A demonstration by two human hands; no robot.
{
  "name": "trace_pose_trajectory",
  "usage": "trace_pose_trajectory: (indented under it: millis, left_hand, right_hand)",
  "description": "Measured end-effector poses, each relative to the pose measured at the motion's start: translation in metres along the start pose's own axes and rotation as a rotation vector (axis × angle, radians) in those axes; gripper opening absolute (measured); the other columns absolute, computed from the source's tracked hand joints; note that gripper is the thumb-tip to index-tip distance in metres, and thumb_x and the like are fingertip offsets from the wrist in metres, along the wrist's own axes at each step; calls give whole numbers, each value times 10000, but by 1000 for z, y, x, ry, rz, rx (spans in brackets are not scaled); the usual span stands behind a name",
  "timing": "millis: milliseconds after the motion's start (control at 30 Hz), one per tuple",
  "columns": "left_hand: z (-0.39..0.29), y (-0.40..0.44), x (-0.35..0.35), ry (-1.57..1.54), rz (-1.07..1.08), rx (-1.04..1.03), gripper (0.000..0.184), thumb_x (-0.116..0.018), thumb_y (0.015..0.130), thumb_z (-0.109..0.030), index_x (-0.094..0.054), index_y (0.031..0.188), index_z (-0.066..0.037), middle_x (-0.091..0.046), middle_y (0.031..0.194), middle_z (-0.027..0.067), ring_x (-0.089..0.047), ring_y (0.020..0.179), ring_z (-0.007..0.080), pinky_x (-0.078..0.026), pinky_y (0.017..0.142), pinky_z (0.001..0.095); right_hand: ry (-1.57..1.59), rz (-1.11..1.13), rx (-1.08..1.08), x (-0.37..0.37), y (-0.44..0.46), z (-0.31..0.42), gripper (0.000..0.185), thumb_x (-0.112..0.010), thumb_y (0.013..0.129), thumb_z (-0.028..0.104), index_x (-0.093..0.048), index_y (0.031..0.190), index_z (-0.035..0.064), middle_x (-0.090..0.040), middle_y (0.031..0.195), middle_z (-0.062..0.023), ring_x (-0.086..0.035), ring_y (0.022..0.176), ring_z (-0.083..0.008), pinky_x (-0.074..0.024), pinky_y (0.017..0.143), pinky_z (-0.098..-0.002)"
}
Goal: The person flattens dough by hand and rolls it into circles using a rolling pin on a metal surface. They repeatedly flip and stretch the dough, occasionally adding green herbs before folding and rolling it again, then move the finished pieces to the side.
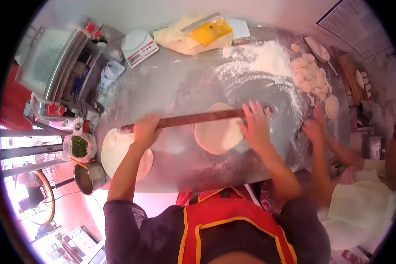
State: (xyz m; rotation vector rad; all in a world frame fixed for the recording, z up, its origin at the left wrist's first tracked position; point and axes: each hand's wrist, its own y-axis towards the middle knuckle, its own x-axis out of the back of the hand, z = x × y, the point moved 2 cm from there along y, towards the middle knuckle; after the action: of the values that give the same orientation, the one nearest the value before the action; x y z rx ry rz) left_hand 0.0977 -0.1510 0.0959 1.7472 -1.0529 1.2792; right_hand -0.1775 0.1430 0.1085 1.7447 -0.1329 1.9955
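Note:
A long brown wooden rolling pin (198, 118) lies across the upper part of a flat dough round (216, 136) in the middle of the metal table. My left hand (146, 131) is closed around the pin near its left end. Fingers outstretched, my right hand (256, 126) rests flat over the pin's right part, beside the dough's right edge. A second, larger dough round (119, 154) lies at the left table edge, partly beneath my left forearm.
Flour (262, 61) covers the back right, beside piled dough pieces (310, 75). A co-worker's hand (314, 130) is close on my right. A white scale (138, 47), large dough mass (174, 37) and yellow scraper (210, 31) stand behind. Leftward are a machine (57, 75) and pot (90, 177).

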Motion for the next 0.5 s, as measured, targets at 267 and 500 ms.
trace_pose_trajectory:
  millis: [267, 500]
  left_hand:
    - [-69, -33, -48, 13, -88, 112, 541, -695, 836, -244, -539, 1303, -19, -585, 1302, 146, -496, 1281, 346, -315, 1120, 518]
    - [-36, 114, -67, 207, -94, 203, 654, -561, 956, -388, -382, 1490, -56, -397, 1540, 152, -303, 1461, 322, -196, 1185, 547]
  right_hand:
    - [50, 29, -207, -21, -94, -21, 643, -667, 883, 258, -440, 1439, 29, -491, 1437, -193, -432, 1356, -381, -268, 1142, -580]
    - [-184, -30, -284, -64, 51, -85, 610, -507, 990, 335, -362, 1500, 33, -403, 1526, -191, -362, 1419, -370, -235, 1148, -601]
